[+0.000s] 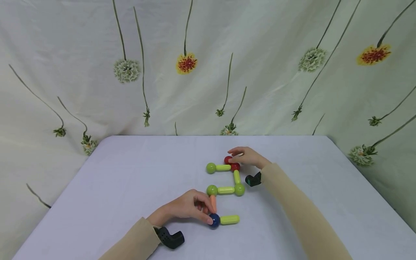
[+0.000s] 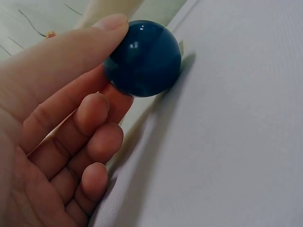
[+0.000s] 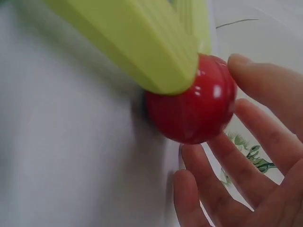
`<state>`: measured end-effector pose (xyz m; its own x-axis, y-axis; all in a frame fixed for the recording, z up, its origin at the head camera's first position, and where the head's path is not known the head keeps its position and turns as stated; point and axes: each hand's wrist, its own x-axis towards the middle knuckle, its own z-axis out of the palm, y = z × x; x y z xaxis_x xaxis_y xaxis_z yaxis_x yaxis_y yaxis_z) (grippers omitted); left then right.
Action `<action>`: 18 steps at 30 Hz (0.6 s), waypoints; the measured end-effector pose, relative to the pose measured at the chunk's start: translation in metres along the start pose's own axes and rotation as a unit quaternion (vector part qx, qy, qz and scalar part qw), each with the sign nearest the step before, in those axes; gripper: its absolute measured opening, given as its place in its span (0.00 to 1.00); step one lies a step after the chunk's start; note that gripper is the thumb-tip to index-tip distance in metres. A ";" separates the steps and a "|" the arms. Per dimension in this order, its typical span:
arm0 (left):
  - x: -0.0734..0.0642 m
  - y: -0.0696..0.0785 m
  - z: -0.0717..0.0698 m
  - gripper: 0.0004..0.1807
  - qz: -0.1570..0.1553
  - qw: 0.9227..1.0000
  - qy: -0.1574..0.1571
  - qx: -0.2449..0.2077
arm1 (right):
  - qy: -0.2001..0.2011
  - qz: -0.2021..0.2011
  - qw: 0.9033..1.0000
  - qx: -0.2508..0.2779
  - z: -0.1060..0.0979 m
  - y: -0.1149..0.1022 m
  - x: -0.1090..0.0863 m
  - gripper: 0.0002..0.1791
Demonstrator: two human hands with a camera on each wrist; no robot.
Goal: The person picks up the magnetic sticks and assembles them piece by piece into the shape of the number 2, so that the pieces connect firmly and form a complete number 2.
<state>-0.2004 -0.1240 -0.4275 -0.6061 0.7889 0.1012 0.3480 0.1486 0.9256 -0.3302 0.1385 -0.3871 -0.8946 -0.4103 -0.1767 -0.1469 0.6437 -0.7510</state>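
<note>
My left hand (image 1: 191, 205) pinches a glossy blue ball (image 1: 214, 221) between thumb and fingers; the left wrist view shows the ball (image 2: 144, 59) close up, the other fingers curled below it. From that ball a yellow-green rod (image 1: 229, 219) points right, and an orange rod (image 1: 213, 203) runs up to a green ball (image 1: 212, 190). At the far end my right hand (image 1: 248, 157) has its thumb and fingers about a red ball (image 1: 228, 159). Beside it a second red ball (image 1: 235, 167) joins two yellow-green rods. In the right wrist view, a red ball (image 3: 194, 106) partly hides the fingertips.
Another yellow-green rod (image 1: 225, 190) links the green ball to a second green ball (image 1: 239, 189). A third green ball (image 1: 211, 168) ends the upper rod. All lie on a pale lavender tabletop (image 1: 156, 162), with a flowered cloth (image 1: 266, 72) hanging behind.
</note>
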 end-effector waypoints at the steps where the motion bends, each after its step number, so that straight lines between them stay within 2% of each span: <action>1: 0.000 0.000 0.000 0.11 -0.001 1.000 0.000 0.000 | -0.001 -0.003 1.000 -0.008 0.001 0.001 0.001 0.26; 5: 0.000 0.001 0.000 0.10 -0.002 1.000 0.002 0.001 | 0.007 0.003 1.000 -0.022 0.006 0.000 0.001 0.25; 10: 0.000 0.001 0.001 0.10 -0.001 1.000 0.003 0.004 | 0.035 0.008 0.999 -0.017 0.013 0.000 0.000 0.22; 18: 0.000 0.001 0.001 0.10 0.002 1.000 0.011 0.007 | 0.108 0.011 0.994 0.005 0.016 -0.003 -0.014 0.24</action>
<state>-0.1998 -0.1235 -0.4269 -0.6198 0.7767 0.1122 0.3595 0.1539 0.9204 -0.3100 0.1318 -0.3927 -0.9675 -0.2469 -0.0537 -0.1225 0.6441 -0.7550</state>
